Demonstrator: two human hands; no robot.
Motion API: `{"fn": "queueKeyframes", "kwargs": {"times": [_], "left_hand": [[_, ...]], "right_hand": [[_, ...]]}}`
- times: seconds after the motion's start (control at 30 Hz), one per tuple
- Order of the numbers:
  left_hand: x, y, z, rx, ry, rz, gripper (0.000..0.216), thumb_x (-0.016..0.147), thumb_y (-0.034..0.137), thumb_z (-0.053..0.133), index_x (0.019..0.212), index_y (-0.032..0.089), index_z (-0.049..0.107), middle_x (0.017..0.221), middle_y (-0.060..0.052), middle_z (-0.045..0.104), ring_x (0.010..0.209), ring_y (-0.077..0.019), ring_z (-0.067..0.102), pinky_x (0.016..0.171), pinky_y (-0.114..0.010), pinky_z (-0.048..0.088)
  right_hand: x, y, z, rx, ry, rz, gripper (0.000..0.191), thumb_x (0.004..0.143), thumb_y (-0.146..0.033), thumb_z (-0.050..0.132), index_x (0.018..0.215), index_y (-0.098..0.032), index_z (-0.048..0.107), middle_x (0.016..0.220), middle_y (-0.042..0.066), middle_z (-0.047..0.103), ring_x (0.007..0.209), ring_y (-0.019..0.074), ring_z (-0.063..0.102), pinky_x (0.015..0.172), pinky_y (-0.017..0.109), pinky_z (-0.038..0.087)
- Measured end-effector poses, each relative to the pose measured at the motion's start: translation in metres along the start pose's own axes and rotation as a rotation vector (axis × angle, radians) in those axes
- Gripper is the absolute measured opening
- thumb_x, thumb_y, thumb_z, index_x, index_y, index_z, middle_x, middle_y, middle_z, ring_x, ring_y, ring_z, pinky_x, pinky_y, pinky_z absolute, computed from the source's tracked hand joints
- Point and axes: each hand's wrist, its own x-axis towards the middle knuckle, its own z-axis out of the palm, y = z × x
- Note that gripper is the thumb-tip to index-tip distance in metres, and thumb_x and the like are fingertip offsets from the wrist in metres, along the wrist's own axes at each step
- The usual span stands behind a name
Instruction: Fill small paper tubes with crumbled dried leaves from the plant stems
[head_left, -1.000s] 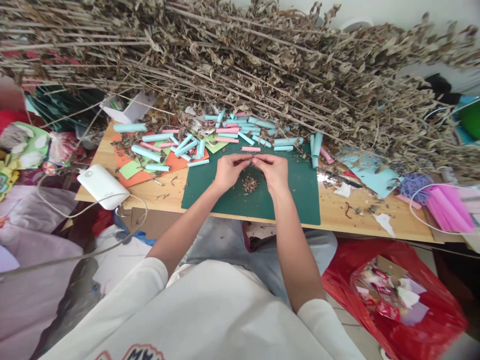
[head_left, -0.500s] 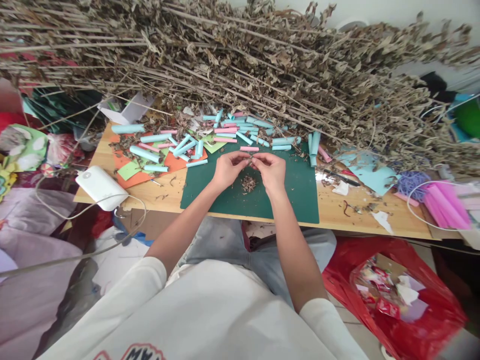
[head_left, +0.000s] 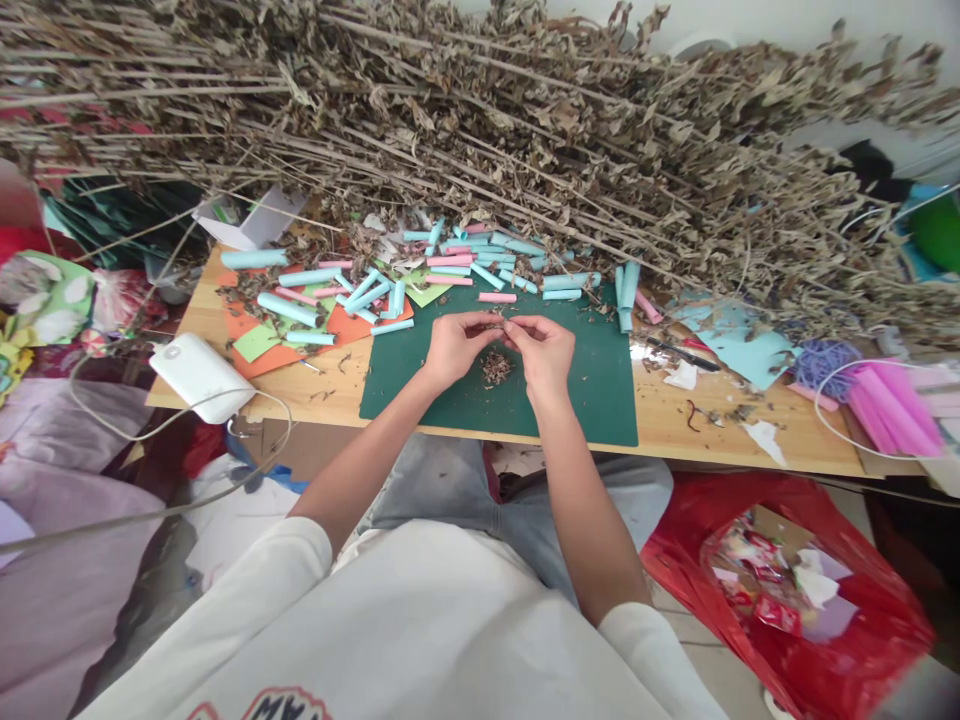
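Note:
Over the green cutting mat my left hand and my right hand meet fingertip to fingertip. Both are closed in a pinch on a small brown piece of dried leaf, mostly hidden by the fingers. Just below them on the mat lies a little heap of crumbled leaf. A pink paper tube rests beyond my fingertips, near the mat's far edge.
Dried stalks with leaves cover the back of the wooden table. Blue paper tubes and orange paper lie left of the mat. A white power bank sits front left; a red bag stands lower right.
My fingertips have drawn closer together and slightly lower, with the right fingers now overlapping the left ones. The crumbled heap and the tubes stay in place.

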Motion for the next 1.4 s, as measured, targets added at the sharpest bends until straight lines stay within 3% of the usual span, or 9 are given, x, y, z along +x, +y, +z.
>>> {"fn": "queueKeyframes", "kwargs": {"times": [0.1,0.17,0.3,0.37,0.5,0.83,1.1,1.27,1.4], "left_hand": [[0.0,-0.002,-0.003,0.026,-0.002,-0.009,0.019,0.076,0.027,0.075,0.091,0.016,0.078,0.092,-0.008,0.077,0.084,-0.0212,0.072,0.08,-0.033,0.056],[0.001,-0.005,-0.005,0.005,-0.022,-0.028,0.021,0.076,0.029,0.074,0.091,0.015,0.077,0.088,-0.008,0.077,0.077,-0.0193,0.07,0.074,-0.031,0.055],[0.001,-0.007,-0.006,-0.122,-0.083,-0.043,0.024,0.074,0.033,0.076,0.088,0.014,0.075,0.083,-0.006,0.075,0.072,-0.0163,0.067,0.071,-0.029,0.053],[0.0,-0.005,-0.006,-0.203,-0.111,-0.047,0.027,0.072,0.036,0.078,0.087,0.014,0.074,0.084,-0.006,0.074,0.075,-0.0159,0.067,0.073,-0.029,0.053],[-0.002,0.002,-0.007,-0.298,-0.125,-0.061,0.034,0.069,0.039,0.082,0.09,0.014,0.072,0.085,-0.006,0.073,0.076,-0.0161,0.068,0.073,-0.03,0.054],[-0.007,0.006,-0.002,-0.213,-0.01,-0.091,0.031,0.068,0.038,0.082,0.086,0.015,0.074,0.09,-0.007,0.075,0.083,-0.0181,0.069,0.079,-0.031,0.056],[-0.014,0.007,0.004,-0.302,0.046,-0.238,0.039,0.068,0.041,0.082,0.094,0.014,0.076,0.09,-0.007,0.075,0.081,-0.0197,0.071,0.076,-0.035,0.061],[-0.018,0.011,0.001,-0.016,0.035,-0.073,0.031,0.074,0.035,0.078,0.1,0.018,0.078,0.102,-0.008,0.076,0.094,-0.0239,0.07,0.083,-0.035,0.059],[-0.016,0.01,-0.001,0.093,0.052,0.049,0.021,0.076,0.028,0.076,0.095,0.019,0.079,0.1,-0.007,0.076,0.093,-0.0222,0.07,0.084,-0.033,0.056]], "right_hand": [[-0.002,-0.002,-0.005,-0.032,-0.039,0.012,0.021,0.069,-0.035,0.075,0.081,-0.018,0.074,0.073,0.003,0.074,0.067,0.0185,0.069,0.072,0.036,0.06],[-0.002,-0.003,-0.009,-0.077,-0.09,-0.022,0.028,0.069,-0.037,0.076,0.091,-0.019,0.075,0.09,0.005,0.076,0.075,0.0184,0.07,0.078,0.036,0.06],[0.0,-0.006,-0.014,-0.126,-0.291,-0.108,0.042,0.068,-0.039,0.079,0.107,-0.025,0.073,0.118,0.005,0.071,0.09,0.0187,0.07,0.085,0.036,0.059],[0.0,-0.007,-0.014,-0.136,-0.289,-0.141,0.033,0.069,-0.039,0.079,0.097,-0.023,0.076,0.108,0.004,0.074,0.089,0.0194,0.07,0.085,0.036,0.059],[-0.005,-0.007,-0.009,-0.125,-0.153,-0.153,0.022,0.067,-0.037,0.08,0.081,-0.021,0.077,0.088,0.003,0.076,0.082,0.0199,0.071,0.082,0.037,0.06],[-0.014,-0.005,0.001,0.083,-0.022,0.083,0.028,0.064,-0.037,0.08,0.084,-0.018,0.074,0.082,0.002,0.075,0.077,0.0179,0.072,0.082,0.04,0.063],[-0.019,0.005,0.012,-0.017,0.096,-0.041,0.022,0.072,-0.035,0.071,0.086,-0.018,0.072,0.082,0.004,0.074,0.077,0.0191,0.072,0.082,0.038,0.062],[-0.016,0.005,0.008,-0.04,0.095,-0.069,0.021,0.073,-0.034,0.071,0.085,-0.018,0.073,0.076,0.003,0.073,0.073,0.0193,0.071,0.079,0.038,0.062],[-0.017,0.002,0.003,-0.075,0.043,-0.064,0.022,0.076,-0.035,0.068,0.09,-0.018,0.075,0.085,0.004,0.076,0.081,0.0202,0.072,0.083,0.039,0.061]]}}
